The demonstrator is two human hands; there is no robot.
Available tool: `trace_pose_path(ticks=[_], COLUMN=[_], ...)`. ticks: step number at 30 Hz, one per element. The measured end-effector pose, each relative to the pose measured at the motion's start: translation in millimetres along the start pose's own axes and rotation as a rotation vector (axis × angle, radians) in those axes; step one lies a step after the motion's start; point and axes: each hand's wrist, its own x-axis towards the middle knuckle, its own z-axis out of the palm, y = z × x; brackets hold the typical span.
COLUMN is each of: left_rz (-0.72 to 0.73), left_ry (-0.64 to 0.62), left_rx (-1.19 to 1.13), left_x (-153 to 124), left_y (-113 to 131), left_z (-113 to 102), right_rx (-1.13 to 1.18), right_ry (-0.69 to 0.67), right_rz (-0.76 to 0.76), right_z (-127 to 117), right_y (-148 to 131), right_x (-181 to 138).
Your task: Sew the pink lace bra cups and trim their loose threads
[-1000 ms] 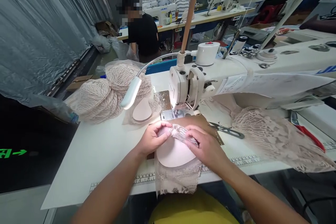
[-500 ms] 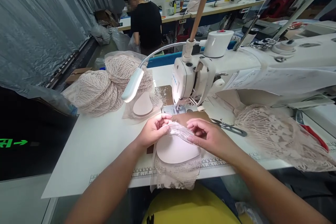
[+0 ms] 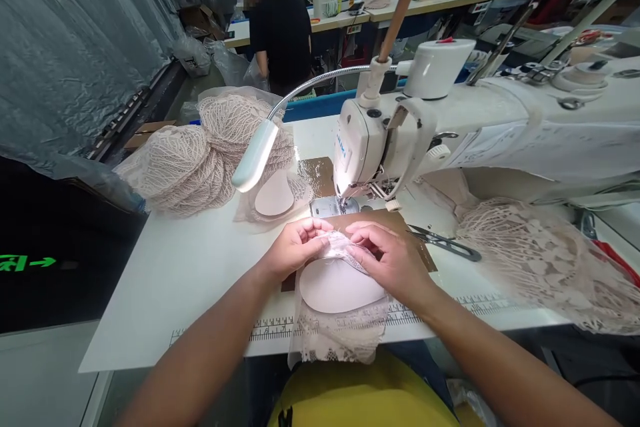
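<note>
Both hands pinch the upper edge of a pale pink lace piece [image 3: 337, 341] at the table's front edge. My left hand [image 3: 296, 248] is closed on its left corner, thumb on top. My right hand [image 3: 387, 255] grips the folded lace strip from the right, fingers curled over it. A smooth, rounded pale pad [image 3: 340, 285] lies on the lace just below the hands. The lace's lower end hangs over the table edge. Just beyond the fingers is the sewing machine's needle area [image 3: 344, 205], with a brown plate [image 3: 400, 220] before it.
Lace stacks [image 3: 175, 163] lie at left, near a lamp head [image 3: 255, 157] and another lace piece with a pad [image 3: 274, 193]. Thread snips [image 3: 447, 245] and a lace heap [image 3: 540, 253] are at right. The sewing machine [image 3: 363, 147] stands ahead. A person in black [image 3: 281, 37] sits beyond.
My right hand has shifted left, closer to my left hand, and its fingers have closed over the lace strip. The camera view has turned slightly.
</note>
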Motion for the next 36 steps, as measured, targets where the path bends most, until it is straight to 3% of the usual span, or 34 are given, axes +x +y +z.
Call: trace_pose_path(ticks=[10, 17, 23, 36], left_rz=[0.032, 0.021, -0.001, -0.056], left_ry=[0.062, 0.018, -0.015, -0.087], left_rx=[0.084, 0.053, -0.022, -0.07], left_x=[0.4, -1.6, -1.5, -2.6], left_y=[1.0, 1.7, 1.4, 3.0], left_z=[0.7, 3.8, 5.4, 8.2], right_rx=[-0.037, 0.203, 0.307, 0.2], right_ry=[0.046, -0.095, -0.049, 0.006], right_rz=[-0.079, 0.169, 0.262, 0.065], right_z=[5.8, 3.1, 2.9, 4.6], right_y=[4.4, -3.4, -3.9, -7.0], right_x=[-3.5, 4.5, 6.5, 1.8])
